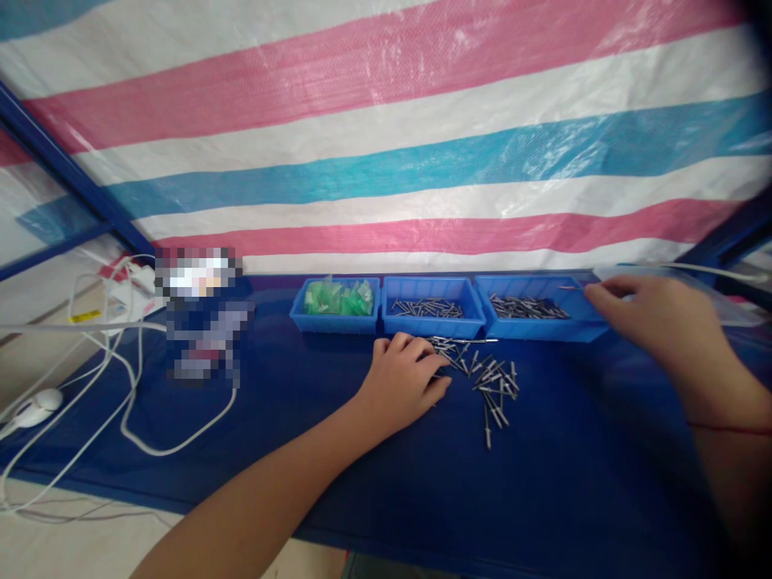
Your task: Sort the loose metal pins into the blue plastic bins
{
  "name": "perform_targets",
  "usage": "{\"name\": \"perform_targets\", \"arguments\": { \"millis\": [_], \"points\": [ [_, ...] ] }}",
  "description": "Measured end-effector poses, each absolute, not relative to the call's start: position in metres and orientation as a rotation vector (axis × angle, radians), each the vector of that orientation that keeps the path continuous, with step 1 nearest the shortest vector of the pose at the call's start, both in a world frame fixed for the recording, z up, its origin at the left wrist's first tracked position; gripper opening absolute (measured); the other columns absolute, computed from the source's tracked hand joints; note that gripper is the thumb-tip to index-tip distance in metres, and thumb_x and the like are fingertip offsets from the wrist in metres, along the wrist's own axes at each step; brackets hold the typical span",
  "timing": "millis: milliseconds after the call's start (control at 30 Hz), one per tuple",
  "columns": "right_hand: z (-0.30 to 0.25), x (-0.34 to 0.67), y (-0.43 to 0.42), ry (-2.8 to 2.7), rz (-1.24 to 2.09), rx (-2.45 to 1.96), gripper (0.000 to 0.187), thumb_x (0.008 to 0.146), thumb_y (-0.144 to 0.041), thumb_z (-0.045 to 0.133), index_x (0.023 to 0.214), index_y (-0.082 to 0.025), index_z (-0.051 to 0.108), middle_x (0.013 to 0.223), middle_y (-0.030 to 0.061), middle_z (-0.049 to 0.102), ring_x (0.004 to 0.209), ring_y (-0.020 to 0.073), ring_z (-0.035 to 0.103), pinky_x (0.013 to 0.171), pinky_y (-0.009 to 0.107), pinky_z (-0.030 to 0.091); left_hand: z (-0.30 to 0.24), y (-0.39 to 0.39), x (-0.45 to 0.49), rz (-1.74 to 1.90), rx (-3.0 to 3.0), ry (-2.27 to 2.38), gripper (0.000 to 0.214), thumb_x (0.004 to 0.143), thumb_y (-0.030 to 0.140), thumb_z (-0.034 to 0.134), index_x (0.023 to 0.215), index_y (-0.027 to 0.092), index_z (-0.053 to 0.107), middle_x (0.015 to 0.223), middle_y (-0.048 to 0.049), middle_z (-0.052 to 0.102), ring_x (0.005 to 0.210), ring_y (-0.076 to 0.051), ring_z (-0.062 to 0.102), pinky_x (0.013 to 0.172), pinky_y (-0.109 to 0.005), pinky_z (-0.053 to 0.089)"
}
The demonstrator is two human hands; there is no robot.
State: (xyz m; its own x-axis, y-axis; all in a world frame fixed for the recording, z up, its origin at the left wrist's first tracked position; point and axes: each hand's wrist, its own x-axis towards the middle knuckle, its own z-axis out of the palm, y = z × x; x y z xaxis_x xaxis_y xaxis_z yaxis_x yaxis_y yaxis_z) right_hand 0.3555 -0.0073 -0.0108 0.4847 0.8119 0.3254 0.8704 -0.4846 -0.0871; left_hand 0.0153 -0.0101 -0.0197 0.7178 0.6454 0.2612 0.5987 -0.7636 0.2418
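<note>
The loose rivets (488, 438) look like bare metal, silvery with a dull shine. The bins (543, 330) are smooth, slightly glossy plastic, and the packets (359, 300) in one look like thin, crinkled plastic film. The tabletop (422, 498) is smooth with a soft sheen. The sheeting (386, 183) appears to be woven plastic, glossy and wrinkled; the cable (160, 453) has a smooth plastic coat.

- On a glossy dark-blue table (572, 482), seen stretching across the whole width.
- Along its back: left bin (338, 323), middle bin (434, 327) and right bin (543, 330), all blue, in one row.
- Before the middle and right bins: loose metal pins (494, 386), scattered at mixed angles.
- Towards the left: a looping white cable (181, 444), beside pixelated, unreadable items (205, 346).
</note>
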Motion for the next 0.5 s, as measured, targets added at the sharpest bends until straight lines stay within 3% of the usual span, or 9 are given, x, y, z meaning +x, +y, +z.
{"name": "perform_targets", "arguments": {
  "millis": [200,300,500],
  "points": [
    [-0.017,0.338,-0.008,-1.553,-0.551,-2.434,0.046,0.085,-0.053,0.044,0.095,-0.020,0.074,0.089,0.0178,0.068,0.080,0.0304,0.060,0.062,0.035,0.035,-0.019,-0.009,0.017,0.443,2.841,1.011,0.022,0.095,0.033,0.048,0.093,0.024,0.067,0.103,-0.0014,0.065,0.101,-0.021,0.048,0.078,-0.038,0.028],
    [-0.012,0.320,-0.010,-1.596,-0.694,-2.296,0.048,0.087,-0.053,0.041,0.093,-0.019,0.074,0.083,0.0172,0.066,0.078,0.0285,0.059,0.063,0.034,0.035,-0.020,-0.010,0.018,0.427,2.884,1.021,0.022,0.096,0.032,0.047,0.091,0.022,0.066,0.102,-0.0019,0.064,0.100,-0.021,0.048,0.078,-0.038,0.027],
    [-0.002,0.269,-0.018,-1.865,-0.490,-1.852,0.035,0.087,-0.041,0.049,0.082,-0.015,0.073,0.072,0.0106,0.065,0.071,0.0225,0.057,0.072,0.035,0.041,-0.023,-0.009,0.019,0.468,2.901,1.039,0.019,0.097,0.030,0.046,0.093,0.021,0.062,0.102,-0.0026,0.063,0.098,-0.021,0.048,0.079,-0.038,0.028]
  ]
}}
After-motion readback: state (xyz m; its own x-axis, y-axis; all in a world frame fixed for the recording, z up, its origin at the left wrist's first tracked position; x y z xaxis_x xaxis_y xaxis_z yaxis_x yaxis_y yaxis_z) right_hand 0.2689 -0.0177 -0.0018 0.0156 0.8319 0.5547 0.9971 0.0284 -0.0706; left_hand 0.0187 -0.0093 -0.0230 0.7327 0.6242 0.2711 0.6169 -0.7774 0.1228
